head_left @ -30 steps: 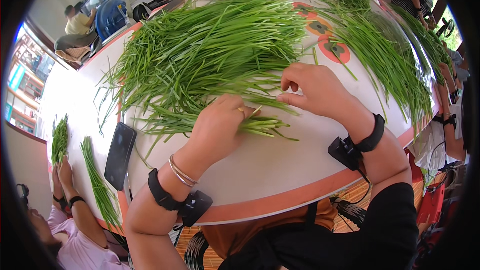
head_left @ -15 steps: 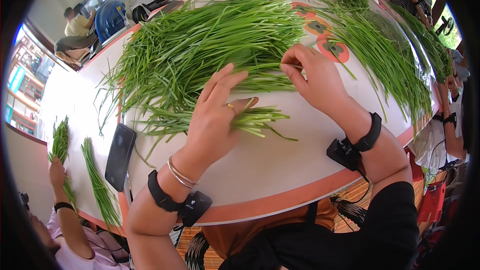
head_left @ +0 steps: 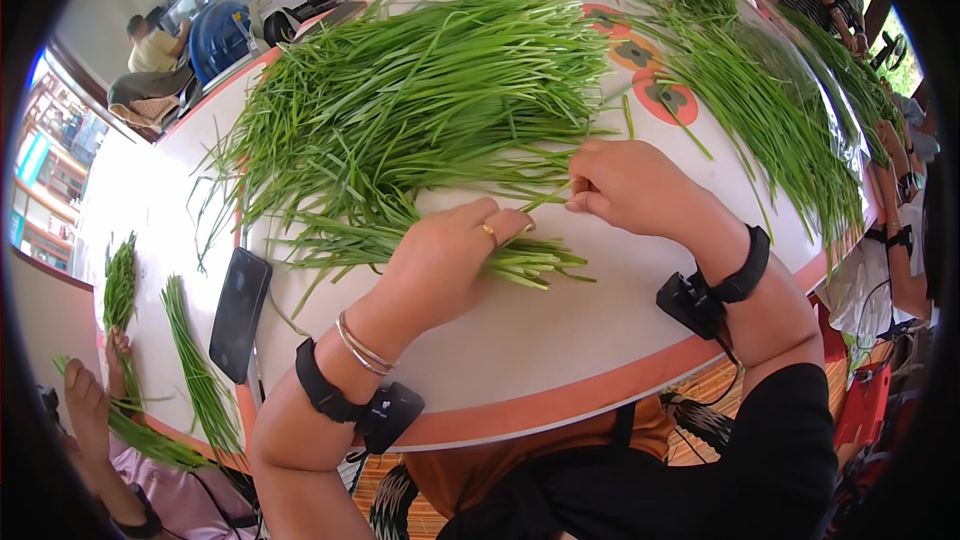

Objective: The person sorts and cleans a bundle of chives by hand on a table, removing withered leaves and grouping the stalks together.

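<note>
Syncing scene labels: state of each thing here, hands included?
Left hand: closed around small bundle
Right hand: fingers curled, tips at a thin stalk; grip on it unclear
Small bundle: held, pale ends fanning right
Large green pile: loose, lying sideways
Phone: lying flat, screen dark
Thin bundle left of phone: lying down
Left wrist strap: fastened

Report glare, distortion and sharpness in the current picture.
Head view: glare bleaches the table at its far left; head view: the table's near edge bows and black rounds off the corners; head view: the stems by the left hand look fairly sharp.
</note>
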`<state>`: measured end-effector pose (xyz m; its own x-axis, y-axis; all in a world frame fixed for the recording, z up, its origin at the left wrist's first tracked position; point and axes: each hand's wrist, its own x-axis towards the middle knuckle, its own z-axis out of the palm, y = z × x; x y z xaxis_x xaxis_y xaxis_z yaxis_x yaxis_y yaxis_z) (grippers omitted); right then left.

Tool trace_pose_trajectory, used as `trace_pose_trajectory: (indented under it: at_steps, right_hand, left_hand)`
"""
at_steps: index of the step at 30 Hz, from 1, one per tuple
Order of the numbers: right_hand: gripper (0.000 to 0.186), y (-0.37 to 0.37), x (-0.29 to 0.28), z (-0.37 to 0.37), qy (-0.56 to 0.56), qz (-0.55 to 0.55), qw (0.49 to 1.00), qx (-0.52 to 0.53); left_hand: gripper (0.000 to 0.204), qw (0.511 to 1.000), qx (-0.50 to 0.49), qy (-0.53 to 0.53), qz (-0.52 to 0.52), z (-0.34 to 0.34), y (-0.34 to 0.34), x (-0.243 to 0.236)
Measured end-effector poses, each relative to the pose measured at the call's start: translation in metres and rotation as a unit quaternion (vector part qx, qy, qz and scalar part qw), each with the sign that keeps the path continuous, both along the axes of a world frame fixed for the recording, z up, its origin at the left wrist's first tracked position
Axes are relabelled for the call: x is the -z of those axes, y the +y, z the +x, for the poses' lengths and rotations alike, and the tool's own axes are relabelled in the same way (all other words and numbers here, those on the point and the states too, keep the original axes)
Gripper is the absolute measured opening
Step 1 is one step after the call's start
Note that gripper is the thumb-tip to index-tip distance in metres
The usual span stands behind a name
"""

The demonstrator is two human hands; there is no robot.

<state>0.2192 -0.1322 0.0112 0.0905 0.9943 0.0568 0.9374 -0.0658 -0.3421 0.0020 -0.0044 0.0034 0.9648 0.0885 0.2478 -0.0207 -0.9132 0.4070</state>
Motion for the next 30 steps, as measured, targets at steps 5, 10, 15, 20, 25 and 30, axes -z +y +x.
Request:
trace_pose_trajectory:
  at_steps: [5,10,15,20,25,30]
  right_hand:
    - [0.012,0.001,-0.011,-0.013,0.09,-0.002,0.992,-0.091]
    - [0.011,0.006,-0.007,-0.004,0.19,0.083,0.969,-0.137]
    - [0.012,0.004,0.009,0.006,-0.007,0.076,0.995,0.057]
    - [0.009,0.01,0.009,0.012,-0.058,0.193,0.979,0.041]
    - [0.008,0.011,-0.006,-0.003,0.099,0.152,0.975,0.127]
    - [0.015,0.009,0.0,-0.013,0.37,0.074,0.919,-0.112]
  left_hand:
    - [0.045,0.983,-0.112,0.114,-0.088,0.002,-0.007,-0.009]
    - [0.034,0.998,-0.049,-0.013,0.035,0.0,0.001,0.003]
    - [0.026,0.997,-0.06,-0.043,0.025,0.0,0.0,-0.003]
    - [0.035,0.995,-0.036,-0.089,0.037,0.002,0.004,0.003]
    - [0.048,0.995,-0.094,-0.023,-0.034,0.001,-0.002,-0.003]
    - [0.044,0.993,-0.099,-0.049,-0.032,0.001,-0.001,-0.001]
